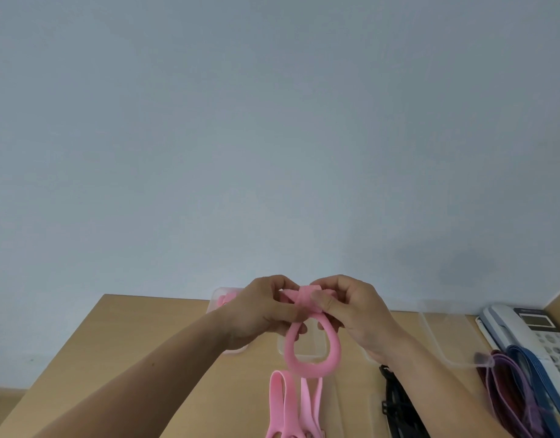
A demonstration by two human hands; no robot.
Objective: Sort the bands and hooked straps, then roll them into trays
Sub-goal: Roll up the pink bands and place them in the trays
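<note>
I hold a pink band [316, 355] up above the wooden table [139, 343]. My left hand [259, 314] and my right hand [354, 314] both pinch its twisted top, and a loop hangs down below my fingers. More pink bands [291, 406] lie flat on the table under the loop. A clear tray [218, 300] behind my left hand has something pink in it. Another clear tray [304, 349] sits behind the hanging loop.
Black hooked straps [395, 406] lie right of the pink bands. Purple, maroon and blue straps [518, 393] are piled at the right, partly over a clear tray [446, 336]. A white desk telephone [531, 333] stands at the far right. A pale wall rises behind the table.
</note>
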